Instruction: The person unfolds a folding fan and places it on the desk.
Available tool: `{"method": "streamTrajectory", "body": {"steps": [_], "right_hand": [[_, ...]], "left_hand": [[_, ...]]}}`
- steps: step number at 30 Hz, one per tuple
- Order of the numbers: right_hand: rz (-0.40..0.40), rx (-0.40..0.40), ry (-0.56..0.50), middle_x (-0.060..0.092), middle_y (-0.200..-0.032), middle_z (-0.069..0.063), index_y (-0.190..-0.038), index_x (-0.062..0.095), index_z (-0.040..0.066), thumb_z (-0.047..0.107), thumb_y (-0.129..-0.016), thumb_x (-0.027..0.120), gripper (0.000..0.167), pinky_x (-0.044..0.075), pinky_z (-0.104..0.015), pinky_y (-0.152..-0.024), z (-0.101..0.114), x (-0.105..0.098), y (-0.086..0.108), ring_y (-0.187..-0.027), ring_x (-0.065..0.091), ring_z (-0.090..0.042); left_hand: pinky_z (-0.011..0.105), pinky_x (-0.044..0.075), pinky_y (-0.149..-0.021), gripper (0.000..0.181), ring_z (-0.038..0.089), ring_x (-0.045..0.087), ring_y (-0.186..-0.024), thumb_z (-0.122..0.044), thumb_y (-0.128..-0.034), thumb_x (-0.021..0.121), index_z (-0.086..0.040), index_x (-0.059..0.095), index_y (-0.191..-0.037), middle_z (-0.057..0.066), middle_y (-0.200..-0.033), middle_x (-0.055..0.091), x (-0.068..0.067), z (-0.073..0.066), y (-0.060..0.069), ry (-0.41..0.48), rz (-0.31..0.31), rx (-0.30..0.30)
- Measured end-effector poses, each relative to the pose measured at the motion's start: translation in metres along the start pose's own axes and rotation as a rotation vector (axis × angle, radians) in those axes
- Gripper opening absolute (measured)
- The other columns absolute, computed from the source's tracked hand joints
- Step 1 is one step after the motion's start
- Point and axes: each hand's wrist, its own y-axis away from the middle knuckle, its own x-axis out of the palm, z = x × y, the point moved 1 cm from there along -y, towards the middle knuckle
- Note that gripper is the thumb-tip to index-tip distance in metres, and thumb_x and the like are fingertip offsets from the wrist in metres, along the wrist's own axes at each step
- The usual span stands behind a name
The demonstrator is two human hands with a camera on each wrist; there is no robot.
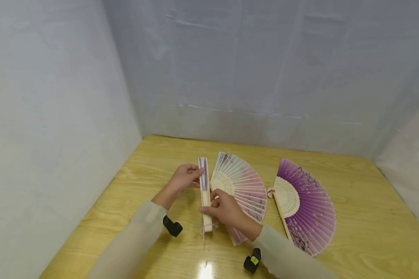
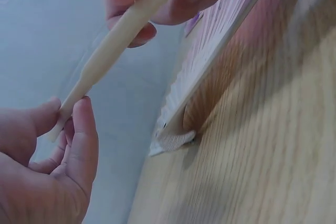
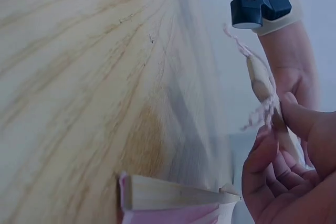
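Observation:
Between my two hands is a folded hand fan [image 1: 205, 193], held nearly upright in the head view with its pale ribs closed together. My left hand [image 1: 186, 178] pinches its upper end between thumb and fingers; the left wrist view shows that pinch on the thin tip of the folded fan [image 2: 118, 35]. Lower down, my right hand [image 1: 227, 209] grips the fan near its pivot end, where a pale pink tassel [image 3: 265, 111] hangs in the right wrist view. Just right of it, a spread blue-and-pink fan [image 1: 242, 178] lies partly behind my right hand.
A spread purple fan [image 1: 314, 205] with a blossom pattern lies farther right, a small tassel [image 1: 270, 192] at its pivot. The wooden table [image 1: 366, 217] meets white sheeting [image 1: 251, 77] at the back and sides. Black cameras [image 1: 172, 226] sit on both wrists.

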Motion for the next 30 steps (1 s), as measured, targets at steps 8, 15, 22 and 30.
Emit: {"method": "streamTrajectory", "body": {"steps": [8, 15, 22, 30], "right_hand": [[0.043, 0.092, -0.12, 0.058, -0.058, -0.002, -0.093, 0.053, 0.002, 0.02, -0.09, 0.071, 0.026, 0.048, -0.025, -0.045, -0.007, -0.008, 0.01, -0.046, 0.055, -0.012], [0.029, 0.099, -0.178, 0.061, -0.064, -0.004, -0.096, 0.054, -0.001, 0.012, -0.091, 0.069, 0.021, 0.054, -0.029, -0.05, -0.01, -0.011, 0.017, -0.051, 0.059, -0.013], [0.077, 0.109, -0.245, 0.067, -0.077, -0.009, -0.113, 0.053, -0.012, 0.001, -0.094, 0.061, 0.024, 0.058, -0.032, -0.058, -0.004, -0.017, 0.022, -0.059, 0.062, -0.013], [0.07, 0.134, -0.311, 0.063, -0.072, -0.005, -0.105, 0.055, -0.009, 0.003, -0.096, 0.059, 0.016, 0.058, -0.028, -0.059, -0.01, -0.018, 0.018, -0.062, 0.061, -0.012]], "left_hand": [[0.044, 0.057, -0.083, 0.027, 0.018, 0.065, -0.079, -0.019, -0.0981, 0.06, 0.005, 0.057, -0.11, 0.009, -0.091, 0.066, 0.01, 0.001, 0.01, 0.033, 0.047, 0.015], [0.042, 0.058, -0.083, 0.027, 0.018, 0.065, -0.082, -0.014, -0.0964, 0.062, 0.005, 0.055, -0.114, 0.009, -0.093, 0.066, 0.015, 0.003, 0.015, 0.036, 0.091, 0.019], [0.039, 0.059, -0.079, 0.027, 0.015, 0.064, -0.076, -0.01, -0.0957, 0.063, 0.005, 0.054, -0.117, 0.008, -0.093, 0.063, 0.016, 0.004, 0.017, 0.039, 0.082, 0.021], [0.035, 0.059, -0.077, 0.025, 0.014, 0.063, -0.075, -0.009, -0.0947, 0.064, 0.005, 0.055, -0.113, 0.008, -0.093, 0.061, 0.018, 0.005, 0.021, 0.04, 0.102, 0.031]]}}
